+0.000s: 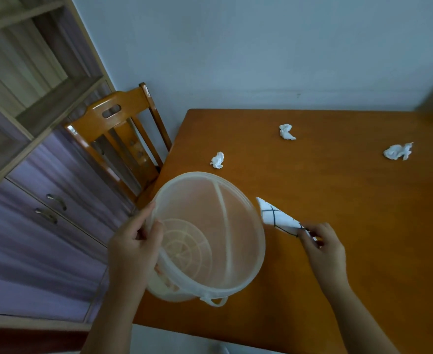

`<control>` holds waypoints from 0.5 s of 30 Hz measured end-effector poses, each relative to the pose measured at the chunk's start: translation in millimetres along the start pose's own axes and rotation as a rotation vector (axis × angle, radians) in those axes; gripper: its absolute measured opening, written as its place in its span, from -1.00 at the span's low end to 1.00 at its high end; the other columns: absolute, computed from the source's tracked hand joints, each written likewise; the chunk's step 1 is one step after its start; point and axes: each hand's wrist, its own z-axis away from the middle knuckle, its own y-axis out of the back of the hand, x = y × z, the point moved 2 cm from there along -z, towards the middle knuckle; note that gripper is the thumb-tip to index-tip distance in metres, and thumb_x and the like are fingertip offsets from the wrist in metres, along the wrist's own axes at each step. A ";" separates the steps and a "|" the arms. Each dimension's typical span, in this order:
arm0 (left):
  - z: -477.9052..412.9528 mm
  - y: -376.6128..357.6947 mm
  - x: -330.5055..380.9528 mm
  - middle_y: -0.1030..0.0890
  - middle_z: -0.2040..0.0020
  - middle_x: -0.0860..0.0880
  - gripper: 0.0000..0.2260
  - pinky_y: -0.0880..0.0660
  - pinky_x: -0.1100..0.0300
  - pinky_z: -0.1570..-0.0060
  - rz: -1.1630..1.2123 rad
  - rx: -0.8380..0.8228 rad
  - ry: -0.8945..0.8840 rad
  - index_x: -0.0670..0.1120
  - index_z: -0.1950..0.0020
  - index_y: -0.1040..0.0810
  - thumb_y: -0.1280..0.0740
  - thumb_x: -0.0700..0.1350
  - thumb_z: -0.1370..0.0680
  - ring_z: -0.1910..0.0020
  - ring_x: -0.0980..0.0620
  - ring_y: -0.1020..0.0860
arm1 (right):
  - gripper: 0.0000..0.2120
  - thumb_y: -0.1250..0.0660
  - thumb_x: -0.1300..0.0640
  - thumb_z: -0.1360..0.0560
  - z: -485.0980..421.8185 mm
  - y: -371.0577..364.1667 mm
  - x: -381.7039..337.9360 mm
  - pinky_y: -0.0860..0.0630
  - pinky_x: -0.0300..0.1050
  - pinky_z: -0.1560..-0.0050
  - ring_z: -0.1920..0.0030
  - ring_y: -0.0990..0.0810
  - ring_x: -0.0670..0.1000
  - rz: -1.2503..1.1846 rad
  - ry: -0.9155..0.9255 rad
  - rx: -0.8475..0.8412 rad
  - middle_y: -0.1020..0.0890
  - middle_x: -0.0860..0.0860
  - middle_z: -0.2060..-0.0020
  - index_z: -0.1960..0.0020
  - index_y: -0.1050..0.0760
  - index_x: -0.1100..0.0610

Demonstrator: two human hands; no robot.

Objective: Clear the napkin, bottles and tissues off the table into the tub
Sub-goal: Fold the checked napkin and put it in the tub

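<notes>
A translucent plastic tub (251,264) stands at the near left corner of the wooden table (338,200), with nothing inside it. My left hand (133,244) grips its left rim, thumb inside. My right hand (322,246) pinches one end of a folded white napkin with dark grid lines (274,215), which lies just right of the tub. Three crumpled white tissues rest on the table: one (217,160) beyond the tub, one (287,132) farther back, one (398,152) at the far right. No bottle is visible.
A wooden chair (118,139) is tucked at the table's left side. A cabinet with purple doors and handles (44,200) and shelves stands to the left. A pale wall runs along the table's far edge.
</notes>
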 end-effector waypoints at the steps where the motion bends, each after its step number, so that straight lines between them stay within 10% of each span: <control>1: -1.0 -1.6 0.5 -0.59 0.02 0.07 -0.65 -0.49 0.27 0.25 0.004 0.004 0.003 0.09 -0.21 -0.48 -0.32 -0.14 -0.45 0.13 0.24 -0.52 | -0.90 -0.31 0.29 -0.44 -2.2 7.3 -7.6 -0.40 -0.24 0.25 0.20 -0.49 -0.09 -0.018 0.017 0.021 -0.53 0.01 0.20 0.12 -0.53 0.12; 6: -6.8 -12.4 6.7 -0.49 0.22 0.16 -0.65 -0.57 0.02 0.24 0.026 -0.055 -0.016 0.04 -0.23 -0.50 -0.30 -0.15 -0.45 0.23 0.06 -0.53 | -0.81 -0.33 0.31 -0.42 -9.8 31.8 -48.6 -0.40 -0.30 0.27 0.19 -0.52 -0.09 -0.047 0.154 0.078 -0.53 -0.06 0.22 0.16 -0.50 0.01; 15: -14.1 -27.5 19.2 -0.55 0.27 0.10 -0.67 -0.47 0.35 0.44 0.066 -0.080 -0.135 -0.06 -0.20 -0.52 -0.34 -0.20 -0.44 0.33 0.13 -0.52 | -0.89 -0.42 0.26 -0.37 0.3 -7.4 -102.9 -0.48 -0.03 0.17 0.13 -0.53 0.14 0.334 0.462 -0.187 -0.60 0.11 0.16 0.10 -0.60 0.19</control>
